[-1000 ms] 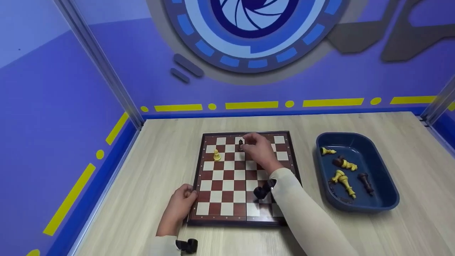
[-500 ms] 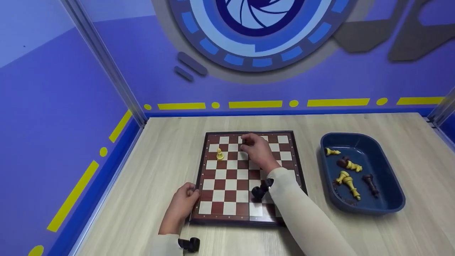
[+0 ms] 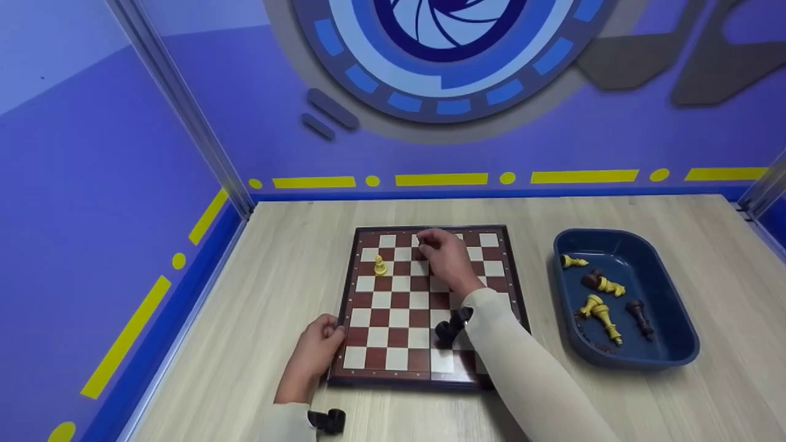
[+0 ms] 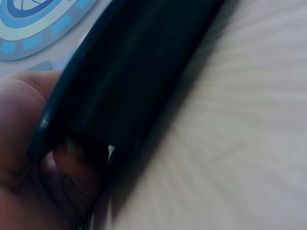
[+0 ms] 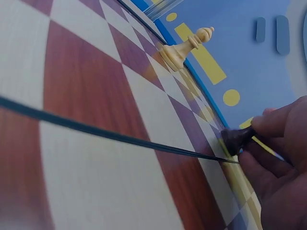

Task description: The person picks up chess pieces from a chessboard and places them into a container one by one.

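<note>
A brown-and-cream chessboard (image 3: 399, 301) with a dark rim lies on the table. Far back on it, my right hand (image 3: 450, 258) pinches a dark chess piece (image 5: 236, 140) between thumb and fingers. In the right wrist view the piece's base is down at the squares; in the head view the fingers hide most of it. To their left a cream bishop (image 3: 380, 266) stands upright on the board. My left hand (image 3: 316, 347) grips the board's left edge near the front corner, and the left wrist view shows its curled fingers (image 4: 74, 165) at the dark rim.
Right of the board stands a blue tray (image 3: 681, 331). Several cream and dark chess pieces lie on their sides in it, including a dark piece (image 3: 640, 319) and a cream piece (image 3: 607, 324). A patterned blue wall (image 3: 454, 147) rises behind the wooden table (image 3: 215, 325).
The dark piece showed in my right fingertips a second ago and is now mostly behind them in the head view. The head view has shifted slightly; my left hand keeps its hold.
</note>
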A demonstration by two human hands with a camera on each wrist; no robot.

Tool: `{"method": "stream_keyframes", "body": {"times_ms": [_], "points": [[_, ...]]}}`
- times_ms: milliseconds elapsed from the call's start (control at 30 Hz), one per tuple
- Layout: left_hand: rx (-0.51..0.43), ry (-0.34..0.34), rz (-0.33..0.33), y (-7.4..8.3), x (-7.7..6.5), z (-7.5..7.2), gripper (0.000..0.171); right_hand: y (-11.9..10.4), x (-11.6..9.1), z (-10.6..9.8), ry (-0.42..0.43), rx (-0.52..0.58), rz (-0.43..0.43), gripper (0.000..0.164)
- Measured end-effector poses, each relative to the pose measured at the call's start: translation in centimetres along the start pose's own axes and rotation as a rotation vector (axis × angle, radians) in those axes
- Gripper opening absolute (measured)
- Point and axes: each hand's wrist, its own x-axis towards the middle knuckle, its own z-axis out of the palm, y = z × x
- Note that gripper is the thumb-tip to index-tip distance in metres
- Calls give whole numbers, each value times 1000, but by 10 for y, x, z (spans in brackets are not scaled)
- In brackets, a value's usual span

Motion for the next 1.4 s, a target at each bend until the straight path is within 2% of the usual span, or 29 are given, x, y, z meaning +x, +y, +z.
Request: {"method": "stream_keyframes", "body": {"times_ms": [200, 767, 1033, 1167, 1400], "points": [[-21, 8, -6, 2, 1, 1, 9, -7, 0, -6, 10, 50, -5, 24], [-14, -2, -17, 2, 0, 2, 11, -6, -16, -16, 10, -8, -46, 21], [28, 2, -17, 1, 2, 1, 12, -6, -24, -23, 40, -3, -76, 21], [23, 4, -20, 0, 2, 1, 13, -9, -29, -27, 30, 32, -84, 20], [-19, 9, -35, 0, 2, 2, 12, -13, -40, -36, 21, 29, -93, 21]]}}
